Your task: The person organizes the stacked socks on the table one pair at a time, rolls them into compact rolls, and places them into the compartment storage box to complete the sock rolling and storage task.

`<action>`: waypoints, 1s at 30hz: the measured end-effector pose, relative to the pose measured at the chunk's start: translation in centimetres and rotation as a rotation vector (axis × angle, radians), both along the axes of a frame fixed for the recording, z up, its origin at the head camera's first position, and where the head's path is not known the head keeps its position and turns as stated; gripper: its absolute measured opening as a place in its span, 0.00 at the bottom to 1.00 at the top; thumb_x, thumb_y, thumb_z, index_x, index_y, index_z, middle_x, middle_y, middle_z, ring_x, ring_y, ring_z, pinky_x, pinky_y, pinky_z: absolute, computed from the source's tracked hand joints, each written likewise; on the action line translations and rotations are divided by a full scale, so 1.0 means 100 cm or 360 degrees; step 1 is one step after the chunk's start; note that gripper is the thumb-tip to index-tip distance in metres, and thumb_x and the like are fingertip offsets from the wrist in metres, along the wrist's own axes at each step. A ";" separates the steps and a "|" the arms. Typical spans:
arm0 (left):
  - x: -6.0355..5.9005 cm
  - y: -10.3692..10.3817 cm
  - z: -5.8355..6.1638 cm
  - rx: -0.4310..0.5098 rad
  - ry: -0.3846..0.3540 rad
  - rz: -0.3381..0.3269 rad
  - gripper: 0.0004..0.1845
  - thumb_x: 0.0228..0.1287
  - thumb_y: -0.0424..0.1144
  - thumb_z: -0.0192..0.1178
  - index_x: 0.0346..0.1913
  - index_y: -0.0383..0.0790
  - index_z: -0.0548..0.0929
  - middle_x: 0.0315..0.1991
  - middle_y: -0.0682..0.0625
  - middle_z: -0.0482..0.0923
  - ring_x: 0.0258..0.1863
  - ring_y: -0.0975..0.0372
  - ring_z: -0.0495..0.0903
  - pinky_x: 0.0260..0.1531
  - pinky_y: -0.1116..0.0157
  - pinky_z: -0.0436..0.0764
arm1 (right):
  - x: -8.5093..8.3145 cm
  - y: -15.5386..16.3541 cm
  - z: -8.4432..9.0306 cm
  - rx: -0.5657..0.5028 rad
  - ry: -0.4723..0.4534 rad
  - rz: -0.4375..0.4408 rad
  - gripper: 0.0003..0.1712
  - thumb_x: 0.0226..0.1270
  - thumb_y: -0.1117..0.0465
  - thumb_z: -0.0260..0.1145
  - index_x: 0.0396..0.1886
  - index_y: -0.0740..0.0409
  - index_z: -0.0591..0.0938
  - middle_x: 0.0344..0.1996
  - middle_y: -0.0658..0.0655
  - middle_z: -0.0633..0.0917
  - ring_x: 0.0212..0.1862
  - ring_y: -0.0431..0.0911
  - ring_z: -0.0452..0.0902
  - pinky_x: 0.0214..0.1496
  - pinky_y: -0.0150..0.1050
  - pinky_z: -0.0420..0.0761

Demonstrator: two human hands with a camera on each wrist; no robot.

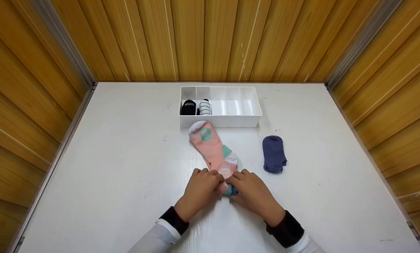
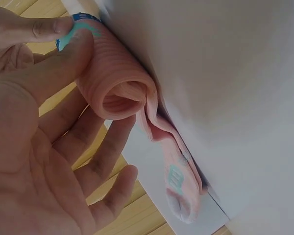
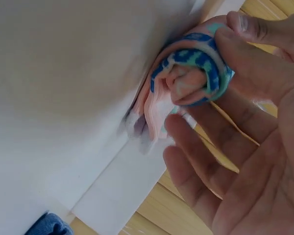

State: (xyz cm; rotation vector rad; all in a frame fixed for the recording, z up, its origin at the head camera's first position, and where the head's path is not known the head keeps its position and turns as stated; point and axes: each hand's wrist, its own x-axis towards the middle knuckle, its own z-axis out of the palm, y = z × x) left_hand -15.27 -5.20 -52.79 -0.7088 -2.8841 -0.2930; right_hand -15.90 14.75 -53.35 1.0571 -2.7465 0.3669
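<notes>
— Sock [image 1: 213, 149], pink, lay on the tabletop [image 1: 108, 158] below the box [image 1: 220, 121]; left hand [image 1: 200, 189] and right hand [image 1: 254, 193] pinched its rolled cuff end.

— Risk?

— Roll could have sprung loose, I judged, if either thumb slipped; fingers were half spread.
</notes>
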 end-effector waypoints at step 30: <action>-0.012 -0.003 0.006 0.0066 -0.0018 0.0000 0.09 0.58 0.39 0.71 0.42 0.53 0.90 0.32 0.57 0.85 0.35 0.57 0.86 0.38 0.55 0.76 | -0.006 0.005 0.001 -0.0026 0.0043 -0.0034 0.30 0.48 0.49 0.84 0.51 0.43 0.82 0.50 0.46 0.82 0.49 0.46 0.76 0.56 0.50 0.74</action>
